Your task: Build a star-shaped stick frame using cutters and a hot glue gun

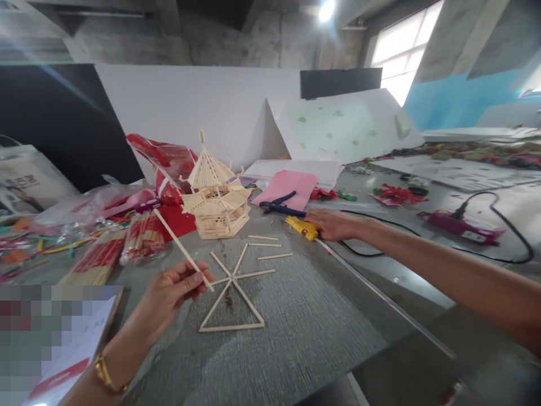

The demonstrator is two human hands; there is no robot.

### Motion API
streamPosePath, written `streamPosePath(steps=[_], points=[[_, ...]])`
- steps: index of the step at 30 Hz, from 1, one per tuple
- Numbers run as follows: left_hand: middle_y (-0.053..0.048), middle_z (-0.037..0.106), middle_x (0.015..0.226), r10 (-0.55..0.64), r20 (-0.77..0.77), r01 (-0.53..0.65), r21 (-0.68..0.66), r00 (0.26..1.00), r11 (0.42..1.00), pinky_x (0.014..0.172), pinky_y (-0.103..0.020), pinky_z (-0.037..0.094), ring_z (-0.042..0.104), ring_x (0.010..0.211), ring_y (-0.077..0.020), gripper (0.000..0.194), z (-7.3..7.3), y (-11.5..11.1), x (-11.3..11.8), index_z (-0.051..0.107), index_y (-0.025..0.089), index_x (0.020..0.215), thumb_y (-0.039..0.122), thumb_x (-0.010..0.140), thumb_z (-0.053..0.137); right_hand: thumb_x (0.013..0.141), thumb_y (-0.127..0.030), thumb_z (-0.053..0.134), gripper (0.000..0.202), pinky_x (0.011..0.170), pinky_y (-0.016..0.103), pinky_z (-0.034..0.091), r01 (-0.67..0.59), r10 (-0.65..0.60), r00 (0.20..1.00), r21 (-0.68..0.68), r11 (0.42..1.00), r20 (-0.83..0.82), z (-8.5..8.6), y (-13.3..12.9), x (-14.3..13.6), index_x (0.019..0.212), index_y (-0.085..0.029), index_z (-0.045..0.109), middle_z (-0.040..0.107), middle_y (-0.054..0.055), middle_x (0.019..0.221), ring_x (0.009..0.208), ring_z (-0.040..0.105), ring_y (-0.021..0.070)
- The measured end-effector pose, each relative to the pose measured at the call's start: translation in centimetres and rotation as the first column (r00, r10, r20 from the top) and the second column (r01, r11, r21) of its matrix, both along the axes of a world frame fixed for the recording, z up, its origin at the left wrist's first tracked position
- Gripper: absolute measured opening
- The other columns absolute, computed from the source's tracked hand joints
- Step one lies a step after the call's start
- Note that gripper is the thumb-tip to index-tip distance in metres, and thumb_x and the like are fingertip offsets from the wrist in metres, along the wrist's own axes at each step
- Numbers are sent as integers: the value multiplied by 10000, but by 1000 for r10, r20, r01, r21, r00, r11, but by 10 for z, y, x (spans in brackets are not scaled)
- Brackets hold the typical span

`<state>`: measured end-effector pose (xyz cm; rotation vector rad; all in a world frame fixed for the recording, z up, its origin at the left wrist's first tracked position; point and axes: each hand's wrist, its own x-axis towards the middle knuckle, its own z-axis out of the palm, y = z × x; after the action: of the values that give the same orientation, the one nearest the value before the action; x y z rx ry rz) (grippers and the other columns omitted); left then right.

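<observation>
My left hand (pixel 181 285) pinches a long thin wooden stick (pixel 180 243) near its lower end, the stick slanting up to the left. Below and right of it, a star-shaped frame of sticks (pixel 231 277) lies on the table, with one stick (pixel 232 327) joining two spokes at the front. Several short loose sticks (pixel 274 256) lie behind the frame. At the right, my right hand (pixel 332 224) is closed around something by the yellow glue gun (pixel 302 227) and dark-blue pliers (pixel 281 206); which one it grips is unclear.
A stick-built pavilion (pixel 215 197) stands behind the frame. Bundled sticks (pixel 143 237) lie at the left, pink paper (pixel 289 189) at the back. A black cable (pixel 380 219) runs toward a purple power strip (pixel 462 227). A clear rod (pixel 380 293) crosses the table's right side.
</observation>
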<state>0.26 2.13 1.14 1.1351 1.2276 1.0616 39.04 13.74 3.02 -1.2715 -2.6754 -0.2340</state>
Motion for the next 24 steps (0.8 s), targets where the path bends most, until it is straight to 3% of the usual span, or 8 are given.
streamPosePath(steps=[4, 9, 13, 16, 19, 20, 22, 24], points=[[-64, 697, 851, -14, 22, 14, 43, 1000, 999, 580, -224, 420, 589, 664, -125, 305, 1, 0, 1, 622, 149, 891, 351, 682, 715, 756, 49, 387, 313, 819, 244, 349, -17, 17, 1000, -61, 998, -8, 2, 0, -6, 963, -34, 607, 583, 117, 985, 924, 523, 130], [-74, 686, 853, -23, -35, 27, 119, 999, 992, 568, -230, 429, 591, 676, -140, 271, -1, 1, 1, 625, 143, 873, 366, 724, 667, 740, 44, 433, 314, 828, 262, 358, -24, 18, 998, -100, 995, -54, -1, 4, -2, 986, -47, 604, 589, 149, 1006, 937, 528, 153], [-54, 671, 811, 61, -277, 30, 311, 959, 950, 559, -245, 444, 570, 651, -147, 250, 2, -2, 2, 630, 154, 897, 376, 796, 574, 723, 27, 481, 352, 906, 287, 332, -51, 38, 993, -114, 992, -109, 9, 0, 0, 1035, -69, 613, 576, 161, 1125, 1058, 509, 176], [-54, 670, 852, 198, -637, 243, 536, 745, 808, 679, -287, 460, 588, 762, -182, 210, 9, -10, 8, 645, 186, 948, 292, 856, 489, 821, -149, 472, 276, 840, 289, 391, -27, -51, 933, -210, 977, -355, 32, -23, -13, 1047, -53, 596, 603, 148, 1033, 926, 551, 153], [-63, 650, 898, 329, -846, 618, 531, 419, 579, 734, -325, 447, 564, 831, -206, 290, 17, -20, 21, 627, 206, 1038, 138, 872, 399, 899, -378, 351, 396, 630, 248, 445, -124, -256, 761, -521, 845, -596, 50, -63, -42, 933, -67, 593, 618, 100, 818, 706, 572, 127], [-72, 641, 889, 361, -874, 701, 479, 326, 527, 709, -336, 449, 554, 809, -212, 317, 20, -22, 26, 612, 195, 1068, 109, 870, 379, 893, -407, 358, 406, 553, 225, 422, -170, -269, 753, -573, 802, -600, 53, -78, -53, 876, -81, 599, 610, 85, 794, 662, 560, 121], [-91, 624, 868, 410, -892, 796, 386, 192, 466, 675, -360, 453, 538, 780, -230, 318, 27, -25, 35, 591, 160, 1094, 96, 872, 372, 871, -468, 409, 416, 478, 198, 353, -196, -231, 839, -669, 717, -493, 51, -107, -74, 827, -111, 618, 570, 29, 674, 569, 490, 92], [-101, 612, 859, 441, -888, 840, 337, 134, 425, 687, -387, 456, 534, 792, -244, 304, 35, -23, 43, 578, 143, 1104, 110, 883, 373, 864, -442, 448, 370, 486, 192, 320, -206, -137, 895, -666, 717, -424, 43, -129, -92, 740, -128, 600, 517, -1, 652, 580, 442, 79]])
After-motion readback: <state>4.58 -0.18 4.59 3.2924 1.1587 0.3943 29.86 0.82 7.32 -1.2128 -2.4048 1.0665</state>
